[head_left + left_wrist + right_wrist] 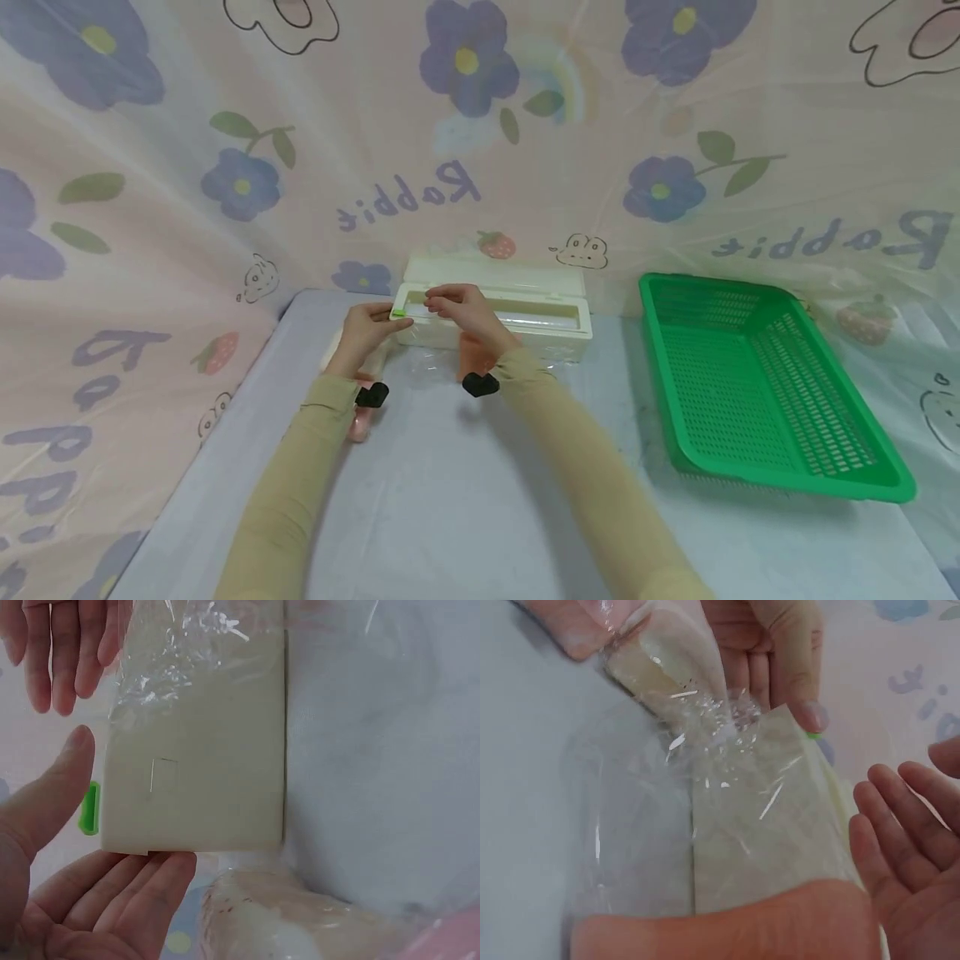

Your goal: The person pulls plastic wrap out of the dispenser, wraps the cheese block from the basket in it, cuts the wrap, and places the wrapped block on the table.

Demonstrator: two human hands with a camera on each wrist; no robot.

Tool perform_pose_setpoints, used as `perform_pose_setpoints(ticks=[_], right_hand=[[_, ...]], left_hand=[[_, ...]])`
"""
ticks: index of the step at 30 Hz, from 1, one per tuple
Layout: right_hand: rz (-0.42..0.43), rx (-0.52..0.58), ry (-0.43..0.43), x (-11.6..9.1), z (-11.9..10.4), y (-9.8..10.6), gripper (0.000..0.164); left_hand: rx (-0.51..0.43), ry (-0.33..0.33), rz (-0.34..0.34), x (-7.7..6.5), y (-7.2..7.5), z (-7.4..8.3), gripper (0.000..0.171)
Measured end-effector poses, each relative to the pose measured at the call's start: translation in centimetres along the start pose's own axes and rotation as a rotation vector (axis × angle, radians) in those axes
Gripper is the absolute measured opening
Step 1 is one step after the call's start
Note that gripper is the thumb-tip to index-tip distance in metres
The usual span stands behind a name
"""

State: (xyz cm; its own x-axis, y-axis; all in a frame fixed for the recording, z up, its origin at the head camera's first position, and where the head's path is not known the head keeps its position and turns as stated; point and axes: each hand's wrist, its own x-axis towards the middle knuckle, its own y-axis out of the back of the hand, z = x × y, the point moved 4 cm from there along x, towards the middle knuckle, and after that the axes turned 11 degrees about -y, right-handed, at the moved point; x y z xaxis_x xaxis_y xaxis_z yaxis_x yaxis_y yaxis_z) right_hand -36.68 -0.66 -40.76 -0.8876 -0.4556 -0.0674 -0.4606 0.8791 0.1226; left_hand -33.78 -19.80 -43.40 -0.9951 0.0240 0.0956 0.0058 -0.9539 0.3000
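Observation:
A long cream cling film dispenser box [491, 332] lies near the wall with its lid raised, a pale roll [536, 320] inside. My left hand [366, 335] is at its left end, straight fingers touching the end face. The thumb is beside a small green slider [90, 808] at the corner. Over the opening hovers my right hand [463, 312], fingers loosely bent and holding nothing. Clear film [641, 817] hangs down the box's front onto the table. Beside the left wrist lies a film-wrapped beige and pink object [667, 656], its kind unclear.
An orange piece [472, 357] lies before the box, partly hidden by my right wrist. The green basket [671, 400] stands at the right of the table [442, 500]. A patterned cloth wall [540, 167] rises close behind the box.

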Motion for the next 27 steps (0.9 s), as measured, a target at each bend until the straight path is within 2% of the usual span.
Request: perform_pose_setpoints(ticks=[7, 14, 20, 27], right_hand=[[0.017, -0.122, 0.067, 1.2, 0.3, -0.9, 0.027], [0.018, -0.200, 0.119, 2.0, 0.2, -2.1, 0.027], [0.029, -0.294, 0.069, 2.3, -0.2, -3.4, 0.028], [0.081, -0.352, 0.016, 2.2, -0.3, -4.1, 0.027]], left_hand=[[0.021, 0.025, 0.002, 0.1, 0.3, -0.2, 0.063], [0.078, -0.019, 0.017, 0.3, 0.3, -0.1, 0.060], [0.082, -0.050, 0.035, 0.4, 0.6, -0.2, 0.056], [0.042, -0.043, 0.024, 0.5, 0.4, -0.4, 0.051]])
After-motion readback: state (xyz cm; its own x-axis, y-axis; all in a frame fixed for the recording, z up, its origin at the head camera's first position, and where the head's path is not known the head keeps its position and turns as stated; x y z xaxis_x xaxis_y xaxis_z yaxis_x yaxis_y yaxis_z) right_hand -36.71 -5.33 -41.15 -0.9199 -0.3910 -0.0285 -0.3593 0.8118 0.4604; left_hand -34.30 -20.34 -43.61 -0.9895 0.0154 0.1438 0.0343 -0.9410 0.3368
